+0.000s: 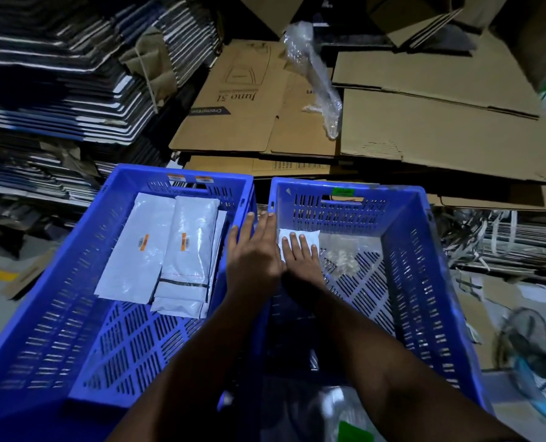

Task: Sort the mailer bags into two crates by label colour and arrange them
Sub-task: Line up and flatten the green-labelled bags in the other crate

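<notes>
Both hands lie flat and unclenched, the right hand point(300, 256) pressing a small white mailer bag point(300, 239) at the right crate's point(425, 282) ten o'clock corner, the left hand point(252, 250) over the shared rims, so the slick bag may bunch unevenly.

The two blue crates point(74, 266) point(418, 250) were perforated moulded plastic, the white mailer bags point(169, 247) slick, faintly glossy and creased plastic film, the flattened cartons point(425, 129) matt brown corrugated cardboard, and the crumpled wrap point(316, 78) clear shiny plastic.
</notes>
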A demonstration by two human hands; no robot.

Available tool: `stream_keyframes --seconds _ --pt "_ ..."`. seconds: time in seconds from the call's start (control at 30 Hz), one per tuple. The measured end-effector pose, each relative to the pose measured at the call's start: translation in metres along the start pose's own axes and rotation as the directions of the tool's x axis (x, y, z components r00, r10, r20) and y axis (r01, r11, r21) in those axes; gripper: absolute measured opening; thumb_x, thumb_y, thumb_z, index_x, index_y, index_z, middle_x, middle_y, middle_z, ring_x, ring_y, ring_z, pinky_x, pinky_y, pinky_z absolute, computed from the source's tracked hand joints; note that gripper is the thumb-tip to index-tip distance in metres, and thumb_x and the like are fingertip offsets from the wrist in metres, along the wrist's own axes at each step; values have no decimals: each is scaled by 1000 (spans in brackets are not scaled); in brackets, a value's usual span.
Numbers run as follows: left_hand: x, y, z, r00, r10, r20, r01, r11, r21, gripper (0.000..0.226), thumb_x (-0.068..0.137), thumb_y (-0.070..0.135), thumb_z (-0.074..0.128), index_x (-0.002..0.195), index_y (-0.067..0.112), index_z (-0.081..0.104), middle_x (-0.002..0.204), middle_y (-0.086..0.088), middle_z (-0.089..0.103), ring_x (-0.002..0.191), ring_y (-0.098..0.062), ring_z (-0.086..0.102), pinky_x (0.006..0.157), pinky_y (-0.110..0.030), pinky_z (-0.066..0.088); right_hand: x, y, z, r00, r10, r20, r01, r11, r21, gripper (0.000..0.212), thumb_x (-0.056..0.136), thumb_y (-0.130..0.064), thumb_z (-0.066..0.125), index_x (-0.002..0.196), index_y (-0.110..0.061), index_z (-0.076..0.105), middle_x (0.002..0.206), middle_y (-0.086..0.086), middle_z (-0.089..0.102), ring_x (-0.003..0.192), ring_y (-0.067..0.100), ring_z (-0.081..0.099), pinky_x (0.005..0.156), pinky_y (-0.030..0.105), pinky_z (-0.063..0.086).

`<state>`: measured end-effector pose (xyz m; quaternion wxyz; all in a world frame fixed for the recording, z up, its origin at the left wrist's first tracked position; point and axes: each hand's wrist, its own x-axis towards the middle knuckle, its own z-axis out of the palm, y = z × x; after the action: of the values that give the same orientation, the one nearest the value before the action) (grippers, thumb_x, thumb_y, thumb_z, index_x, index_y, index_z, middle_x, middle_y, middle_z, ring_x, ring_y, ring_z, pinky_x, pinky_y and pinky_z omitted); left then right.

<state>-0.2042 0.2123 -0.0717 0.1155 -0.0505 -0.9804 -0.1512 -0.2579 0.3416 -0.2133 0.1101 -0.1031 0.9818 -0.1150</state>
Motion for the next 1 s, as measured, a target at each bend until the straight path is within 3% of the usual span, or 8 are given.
stream_keyframes --seconds 0.13,0.2,0.3,0.63,0.8,0.83,0.9,1.0 --pt "1 1 -1 1000 -9 14 8 1000 29 58 94 29 34 150 16 41 152 -2 46 145 -27 35 116 -51 30 -14 -2 -9 974 187 -125 -156 962 224 68 102 -37 32 159 -12 4 166 14 -8 154 27 -9 123 46 -4" --pt "1 2 -1 999 -20 30 19 999 32 57 95 29 35 151 16 40 153 -1 45 146 -27 34 116 -51 29 -20 3 -8 968 234 -88 -206 946 252 70 102 -41 33 159 -12 4 166 15 -9 154 28 -9 123 46 -2" --pt "2 2 0 1000 -17 19 16 999 30 58 93 28 37 149 15 43 151 -3 48 144 -29 37 115 -52 30 -22 5 4 968 252 8 -249 951 183 77 102 -49 33 159 -10 0 166 16 -9 153 31 -8 123 50 -1" --pt "1 -1 4 998 41 -54 -38 998 58 51 94 24 45 143 10 50 143 -8 56 136 -33 47 109 -51 39 -21 1 14 967 253 10 -253 966 51 77 102 -50 30 157 -7 -3 165 17 -12 153 34 -11 117 63 -6" --pt "9 4 -6 990 -36 135 23 995 98 55 103 32 30 157 22 21 163 5 26 151 -22 16 122 -42 14 -31 4 -21 976 182 121 -183 983 4 77 101 -58 20 159 -13 -2 166 12 -13 153 27 -14 118 60 -8" --pt "9 5 -8 989 -37 141 22 994 109 56 103 32 29 157 22 19 163 6 24 152 -21 14 122 -41 13 -39 5 -32 984 138 117 -140 990 13 75 101 -56 23 159 -12 3 167 11 -7 154 27 -8 119 58 -3" --pt "8 5 -10 990 -25 136 8 993 120 55 103 30 32 156 19 23 162 3 28 151 -22 17 122 -43 15 -58 9 -54 990 50 130 -56 997 44 67 101 -49 34 153 -8 27 161 18 24 150 34 22 119 52 20" --pt "5 5 -9 992 -6 124 -11 991 133 55 100 27 38 153 15 29 158 -1 36 148 -26 25 119 -47 22 -99 15 -91 974 0 225 -19 997 81 43 100 -41 48 122 -6 59 126 22 62 119 38 57 95 41 46"
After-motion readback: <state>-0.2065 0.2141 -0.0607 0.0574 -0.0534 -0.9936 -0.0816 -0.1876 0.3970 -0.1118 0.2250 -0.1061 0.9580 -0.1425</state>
